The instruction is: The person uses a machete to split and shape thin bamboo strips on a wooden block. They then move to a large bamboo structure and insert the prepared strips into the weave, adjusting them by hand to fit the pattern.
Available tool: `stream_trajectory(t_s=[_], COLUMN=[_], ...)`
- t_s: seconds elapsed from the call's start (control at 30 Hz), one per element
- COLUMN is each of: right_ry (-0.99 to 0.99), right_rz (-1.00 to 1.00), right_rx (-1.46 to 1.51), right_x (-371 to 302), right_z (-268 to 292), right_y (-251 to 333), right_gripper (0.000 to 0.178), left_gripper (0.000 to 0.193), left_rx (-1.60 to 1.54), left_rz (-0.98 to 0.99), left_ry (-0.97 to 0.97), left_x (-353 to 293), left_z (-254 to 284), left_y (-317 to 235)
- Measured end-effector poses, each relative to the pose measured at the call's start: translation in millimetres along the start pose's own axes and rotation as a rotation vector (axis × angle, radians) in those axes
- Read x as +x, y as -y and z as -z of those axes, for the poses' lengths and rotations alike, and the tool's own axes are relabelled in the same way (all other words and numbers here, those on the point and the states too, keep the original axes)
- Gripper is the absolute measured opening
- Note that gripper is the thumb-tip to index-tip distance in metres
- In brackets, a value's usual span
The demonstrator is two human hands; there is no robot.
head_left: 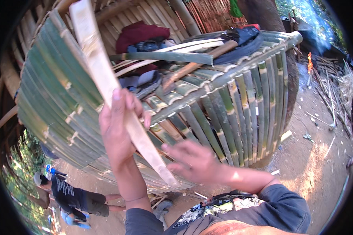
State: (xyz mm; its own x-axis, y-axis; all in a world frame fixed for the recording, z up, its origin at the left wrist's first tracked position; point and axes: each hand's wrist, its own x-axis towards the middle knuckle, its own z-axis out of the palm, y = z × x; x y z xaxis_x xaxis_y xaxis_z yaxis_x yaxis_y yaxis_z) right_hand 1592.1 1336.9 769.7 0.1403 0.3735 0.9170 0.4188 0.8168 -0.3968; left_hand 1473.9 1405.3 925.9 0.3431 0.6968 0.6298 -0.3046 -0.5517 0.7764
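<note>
My left hand (119,123) is closed around a long, pale split-bamboo strip (92,49), its thumb pressed along the face. The strip slants from the top left down toward my chest, and a node shows as a rough band on its upper part. Beside the strip's lower end hovers my right hand (196,160), slightly blurred, fingers apart and holding nothing. Behind both hands stands a platform walled with green bamboo slats (239,113). On its top lie more cut bamboo strips (176,57) and a brown wooden piece (200,65).
Dark red cloth (141,34), a dark blue bag (243,41) and a grey cap-like item (145,82) rest on the platform. A small fire (310,62) smokes at the far right near piled sticks (337,88). Another person (72,194) stands at the lower left.
</note>
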Motion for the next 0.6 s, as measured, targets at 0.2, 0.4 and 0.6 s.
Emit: stream_trajectory(t_s=[0.2,0.4,0.6], right_ry=[-0.053,0.492,0.373], right_rz=[0.3,0.125,0.159], right_rx=[-0.801,-0.831,-0.924], right_x=[116.5,191.9,189.1], right_z=[123.9,128.8,82.5], right_y=[-93.1,-152.5,-154.8], right_gripper=[0.025,0.038,0.04], left_gripper=[0.043,0.044,0.042], left_rx=[-0.035,-0.079,0.0], left_rz=[0.401,0.719,0.728], left_ry=[0.117,-0.018,-0.066], left_x=[-71.6,-129.6,-172.4], left_z=[24.4,13.8,2.9], left_y=[35.3,77.2,103.0])
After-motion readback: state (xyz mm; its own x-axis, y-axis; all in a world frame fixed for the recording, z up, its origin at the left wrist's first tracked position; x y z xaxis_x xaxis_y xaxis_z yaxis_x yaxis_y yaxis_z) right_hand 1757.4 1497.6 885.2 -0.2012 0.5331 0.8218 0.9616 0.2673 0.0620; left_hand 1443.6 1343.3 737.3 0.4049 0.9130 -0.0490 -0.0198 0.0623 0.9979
